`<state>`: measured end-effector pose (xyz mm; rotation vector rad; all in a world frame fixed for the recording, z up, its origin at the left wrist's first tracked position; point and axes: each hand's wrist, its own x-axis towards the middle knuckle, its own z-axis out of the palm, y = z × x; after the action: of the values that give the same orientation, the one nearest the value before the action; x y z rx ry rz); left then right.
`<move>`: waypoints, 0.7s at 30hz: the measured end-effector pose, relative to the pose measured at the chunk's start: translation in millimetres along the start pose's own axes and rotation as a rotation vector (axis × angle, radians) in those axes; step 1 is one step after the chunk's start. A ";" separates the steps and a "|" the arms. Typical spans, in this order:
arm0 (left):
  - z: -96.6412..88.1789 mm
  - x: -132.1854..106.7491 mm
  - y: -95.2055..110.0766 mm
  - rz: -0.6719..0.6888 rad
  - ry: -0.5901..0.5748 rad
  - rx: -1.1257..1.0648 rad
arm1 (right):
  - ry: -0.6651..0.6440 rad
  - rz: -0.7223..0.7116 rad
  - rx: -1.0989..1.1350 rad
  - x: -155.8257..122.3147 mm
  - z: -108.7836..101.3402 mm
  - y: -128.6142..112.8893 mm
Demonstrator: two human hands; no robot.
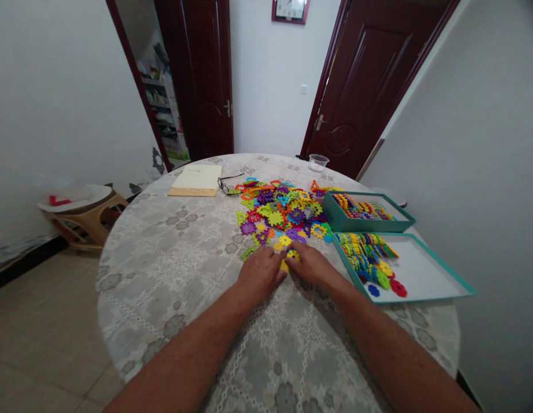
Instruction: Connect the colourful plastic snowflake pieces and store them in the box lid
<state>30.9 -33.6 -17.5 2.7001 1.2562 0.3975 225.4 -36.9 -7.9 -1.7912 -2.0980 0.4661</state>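
My left hand [263,267] and my right hand [308,263] meet at the near edge of a heap of colourful plastic gear pieces [283,209]. A round yellow notched piece [293,254] sits in the curled fingers of my right hand. Under and between the fingertips shows another yellow piece [284,265], which the fingers of my left hand press against; its outline is partly hidden. Just beyond the hands lies a yellow disc [285,240] among purple and orange ones.
To the right stand a teal box [367,226] and its teal-rimmed tray [438,269], both holding rows of notched discs. Glasses [224,186] and a notebook [195,179] lie at the back left. A clear plastic tub [318,162] stands at the table's far edge.
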 end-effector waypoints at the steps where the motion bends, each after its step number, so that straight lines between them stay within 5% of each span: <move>1: -0.4 0.2 -0.8 0.000 -0.006 -0.004 | 0.000 0.002 0.011 1.2 0.3 1.2; 7: -4.6 0.9 0.3 -0.031 -0.028 -0.003 | 0.072 -0.010 0.081 -0.2 2.1 8.4; 21: -9.1 3.1 -0.9 -0.103 -0.041 -0.114 | -0.032 -0.106 0.275 -18.2 -6.6 -5.7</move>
<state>29.4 -30.5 -8.5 2.5239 1.3128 0.3873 226.1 -55.6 -0.3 -1.5197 -2.0234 0.7201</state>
